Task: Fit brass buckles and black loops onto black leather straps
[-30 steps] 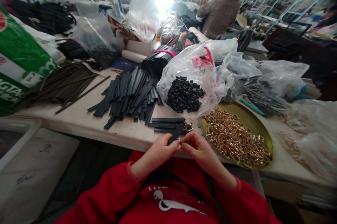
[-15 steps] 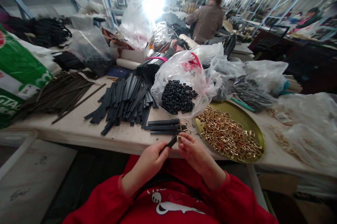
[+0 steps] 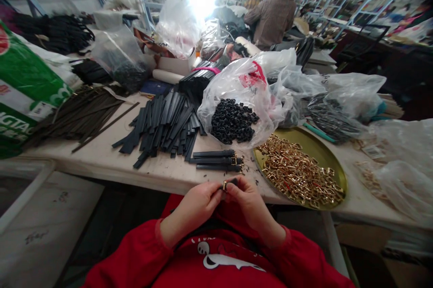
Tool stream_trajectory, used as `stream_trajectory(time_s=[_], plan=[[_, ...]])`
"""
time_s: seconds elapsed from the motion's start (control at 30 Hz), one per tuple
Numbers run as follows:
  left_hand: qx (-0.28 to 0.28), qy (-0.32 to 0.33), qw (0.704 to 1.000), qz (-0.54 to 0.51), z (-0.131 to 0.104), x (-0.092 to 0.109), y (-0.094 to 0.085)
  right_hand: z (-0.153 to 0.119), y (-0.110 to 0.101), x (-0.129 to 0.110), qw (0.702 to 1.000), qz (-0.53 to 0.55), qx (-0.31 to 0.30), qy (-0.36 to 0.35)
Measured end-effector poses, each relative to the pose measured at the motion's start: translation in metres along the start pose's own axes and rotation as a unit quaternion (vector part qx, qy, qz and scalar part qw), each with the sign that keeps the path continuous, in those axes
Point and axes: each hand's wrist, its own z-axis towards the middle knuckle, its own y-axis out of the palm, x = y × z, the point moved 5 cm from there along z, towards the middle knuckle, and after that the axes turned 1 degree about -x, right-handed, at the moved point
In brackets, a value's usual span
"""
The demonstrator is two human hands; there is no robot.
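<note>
Close to the table's front edge, a black strap (image 3: pixel 233 181) with a small gold buckle (image 3: pixel 224 185) is held between both hands. My left hand (image 3: pixel 200 200) pinches it on the left of the buckle. From the other side, my right hand (image 3: pixel 249 197) closes thumb and fingers on the strap by the buckle. Fingers hide much of the strap. Just beyond, several black straps with gold buckles (image 3: pixel 216 160) lie side by side. A heap of loose black straps (image 3: pixel 165 121) spreads out behind them to the left.
A clear plastic bag (image 3: pixel 267 121) lies open around small black loops (image 3: pixel 233 121). To its right, a gold tray (image 3: pixel 333 166) bears many gold buckles (image 3: pixel 301 170). Brown strips (image 3: pixel 91 114) and a green bag (image 3: pixel 27 85) are at left. A person (image 3: pixel 275 15) stands beyond the table.
The strap has turned: its black end now points right under my right fingers, with the buckle between both hands. My hands have come closer together. The view has shifted slightly.
</note>
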Motion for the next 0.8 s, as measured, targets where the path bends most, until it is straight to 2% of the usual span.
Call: stream_trajectory(time_s=[0.1,0.23,0.43,0.7,0.8], plan=[[-0.020,-0.041,0.991,-0.123,0.001,-0.007,0.009,-0.002,0.001,0.001,0.996,-0.079,0.026,-0.044],[-0.049,-0.104,0.958,-0.264,0.001,-0.017,0.019,-0.003,-0.001,0.003,0.992,-0.104,0.046,-0.059],[-0.032,-0.140,0.957,-0.253,0.003,-0.018,0.018,-0.003,0.000,0.002,0.990,-0.131,0.016,-0.056],[-0.029,-0.147,0.949,-0.279,0.003,-0.014,0.023,-0.003,-0.005,0.006,0.992,-0.116,0.022,-0.033],[-0.027,-0.159,0.948,-0.273,0.002,-0.015,0.026,-0.010,-0.008,-0.003,0.967,-0.219,0.049,-0.121]])
